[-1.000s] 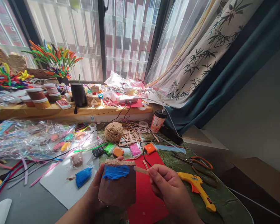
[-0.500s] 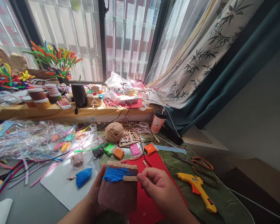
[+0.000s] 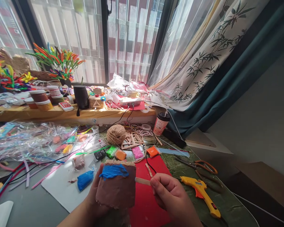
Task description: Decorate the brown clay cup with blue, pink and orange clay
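My left hand (image 3: 94, 197) holds up a brown clay-covered slab (image 3: 117, 190) with a smear of blue clay (image 3: 113, 171) across its top and a frayed twine edge. My right hand (image 3: 172, 197) pinches a wooden craft stick (image 3: 142, 181); its tip sits just off the slab's right edge, apart from the blue clay. Both hands hover over a red sheet (image 3: 151, 201) on the table.
A yellow glue gun (image 3: 200, 190) and orange-handled scissors (image 3: 202, 165) lie to the right. Small clay packets (image 3: 137, 152), a ball of twine (image 3: 115, 134), a blue clay bag (image 3: 84, 179) on a white board (image 3: 59, 189), cellophane wrappers (image 3: 30, 140) and a cup (image 3: 160, 123) crowd the table.
The stick went left onto the blue clay, then pulled back to the right, off the slab. The slab shifted slightly left and lower in my left hand.
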A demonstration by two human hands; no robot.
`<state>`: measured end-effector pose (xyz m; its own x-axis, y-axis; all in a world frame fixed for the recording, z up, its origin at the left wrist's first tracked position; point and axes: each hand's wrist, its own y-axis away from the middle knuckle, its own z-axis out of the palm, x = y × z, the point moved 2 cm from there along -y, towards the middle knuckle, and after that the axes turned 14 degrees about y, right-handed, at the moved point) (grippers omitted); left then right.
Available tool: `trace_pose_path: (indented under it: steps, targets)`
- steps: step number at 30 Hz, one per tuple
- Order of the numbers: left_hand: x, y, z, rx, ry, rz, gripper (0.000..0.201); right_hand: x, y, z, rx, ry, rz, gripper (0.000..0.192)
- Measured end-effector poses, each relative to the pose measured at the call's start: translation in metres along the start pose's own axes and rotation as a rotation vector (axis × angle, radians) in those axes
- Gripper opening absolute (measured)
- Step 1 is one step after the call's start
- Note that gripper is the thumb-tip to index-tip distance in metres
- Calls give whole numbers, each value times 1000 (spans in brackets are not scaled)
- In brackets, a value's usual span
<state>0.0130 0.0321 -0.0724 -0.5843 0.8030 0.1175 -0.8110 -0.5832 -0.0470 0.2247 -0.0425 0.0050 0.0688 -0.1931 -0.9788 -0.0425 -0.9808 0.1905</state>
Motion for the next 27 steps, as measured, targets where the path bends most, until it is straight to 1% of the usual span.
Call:
trace_pose_path:
  steps: [2, 4, 7, 10, 12, 17, 23, 27]
  targets:
    - [3, 1, 1, -29, 63, -11, 69, -4, 0, -1, 18, -38, 0, 72]
    - [4, 1, 3, -67, 94, -32, 65, -9, -3, 3, 18, -32, -16, 70]
    - [1, -2, 5, -79, 73, -64, 69, -16, -8, 15, -5, -6, -35, 69]
    - [-3, -5, 8, -90, 49, -18, 65, -18, -14, 25, -18, 36, -43, 71]
    - [-5, -6, 10, -92, 45, 8, 61, -17, -16, 27, -15, 66, -40, 72]
    - [-7, -5, 10, -70, 36, 38, 59, -12, -15, 21, -11, 123, 6, 74]
    - [-9, -5, 2, -36, 20, 46, 61, -7, -11, 15, -26, 100, 33, 73]
    - [-10, -5, 6, -30, 23, 42, 62, -7, -9, 13, -7, 96, 38, 72]
